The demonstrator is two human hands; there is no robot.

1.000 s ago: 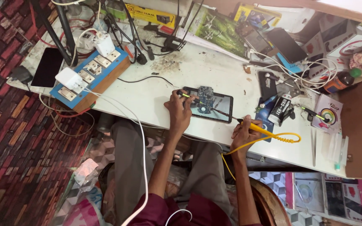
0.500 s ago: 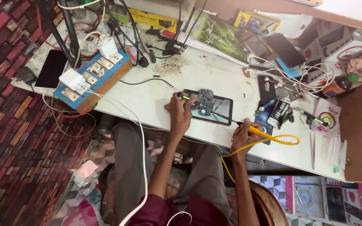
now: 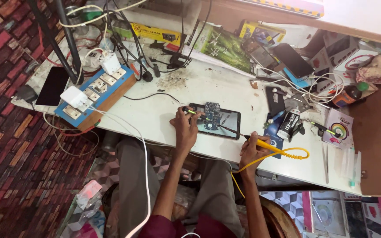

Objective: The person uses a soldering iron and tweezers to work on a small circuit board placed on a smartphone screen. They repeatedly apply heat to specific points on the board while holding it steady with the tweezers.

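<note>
Circuit board point(image 3: 211, 115) lies on a dark tablet point(image 3: 219, 124) mid-bench point(image 3: 164, 114); left hand point(image 3: 184, 128) pinches tweezers point(image 3: 195, 113) on it, right hand point(image 3: 251, 150) grips a yellow soldering iron point(image 3: 261, 143).

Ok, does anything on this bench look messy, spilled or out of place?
Yes: a patch of dark crumbly debris lies scattered on the white table beyond the circuit board, and white cables lie tangled at the far right.

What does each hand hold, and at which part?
The right hand grips a soldering iron by its yellow handle. The left hand pinches thin tweezers near their back end, tips toward the circuit board.
</note>
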